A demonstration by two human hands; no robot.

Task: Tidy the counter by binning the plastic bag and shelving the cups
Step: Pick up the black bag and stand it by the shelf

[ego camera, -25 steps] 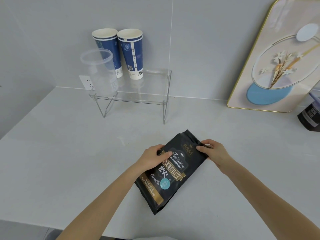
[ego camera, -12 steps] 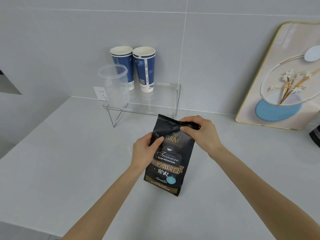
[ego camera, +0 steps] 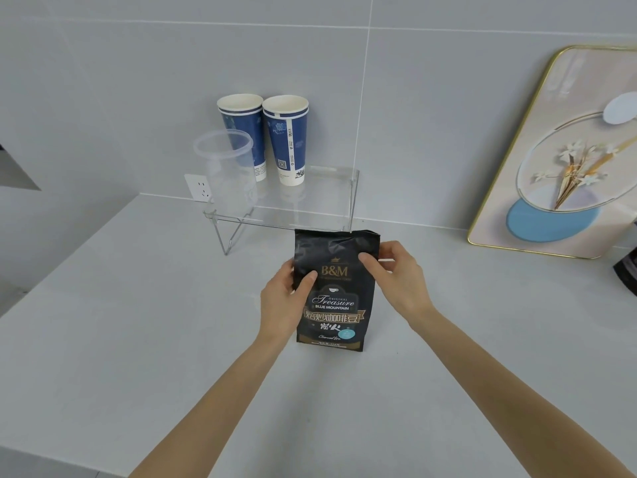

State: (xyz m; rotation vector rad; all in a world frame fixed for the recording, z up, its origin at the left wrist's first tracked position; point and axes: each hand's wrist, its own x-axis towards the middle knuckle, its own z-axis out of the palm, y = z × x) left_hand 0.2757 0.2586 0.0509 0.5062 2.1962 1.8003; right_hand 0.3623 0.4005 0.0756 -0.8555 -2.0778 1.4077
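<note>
grey tiled wall [ego camera: 431,115] at the far side, meeting a pale grey counter [ego camera: 138,339] that fills the near half of the view. black coffee bag [ego camera: 332,291] stands upright on the counter, near the middle, label facing the camera, its top edge just in front of the clear shelf [ego camera: 310,201]. both hands grip the bag. left hand [ego camera: 282,305] is wrapped around the bag's left edge, thumb pressed on the front below the top, remaining fingers hidden behind the bag. right hand [ego camera: 400,277] is closed on the upper right edge, thumb on the front face, fingers curled round the side; how far they reach behind cannot be told.

clear shelf on wire legs sits at the far edge of the counter against the wall. two blue paper cups [ego camera: 265,136] stand upright on its far left part, side by side and touching or nearly so. a clear plastic cup [ego camera: 225,174] stands upright on the shelf's near left corner, in front of the left paper cup. right part of the shelf is bare.

white wall socket [ego camera: 198,188] is seen low on the wall, behind the clear cup. gold-framed picture [ego camera: 558,150] leans against the wall at far right, base on the counter. a dark object [ego camera: 627,270] is cut off at the right edge; its nature cannot be told.
</note>
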